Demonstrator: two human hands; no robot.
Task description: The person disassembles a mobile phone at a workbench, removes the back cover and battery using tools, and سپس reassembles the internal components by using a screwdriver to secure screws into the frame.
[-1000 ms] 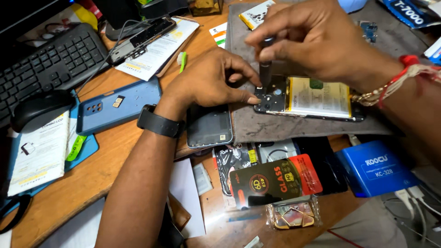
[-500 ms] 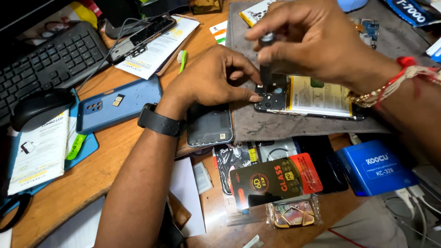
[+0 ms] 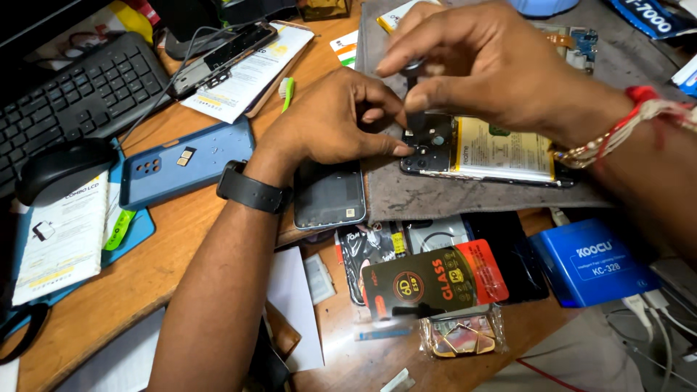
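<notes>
An opened phone [image 3: 494, 156] with a yellow-white battery lies on a grey mat [image 3: 450, 196]. My right hand [image 3: 486, 62] pinches a black screwdriver [image 3: 415, 109] upright, its tip on the phone's dark camera end. My left hand [image 3: 330, 120], with a black watch at the wrist, rests beside that end, fingertips touching the phone's corner. A detached dark screen [image 3: 330, 194] lies just below my left hand.
A blue phone back cover [image 3: 185, 163] lies left on the wooden desk, next to a black mouse [image 3: 62, 167] and keyboard [image 3: 80, 91]. Packaged screen protectors [image 3: 435, 279] and a blue box [image 3: 592, 261] sit in front. Papers and cables lie around.
My right hand has shifted slightly on the screwdriver, fingers turning it. My left hand and the phone stay in place.
</notes>
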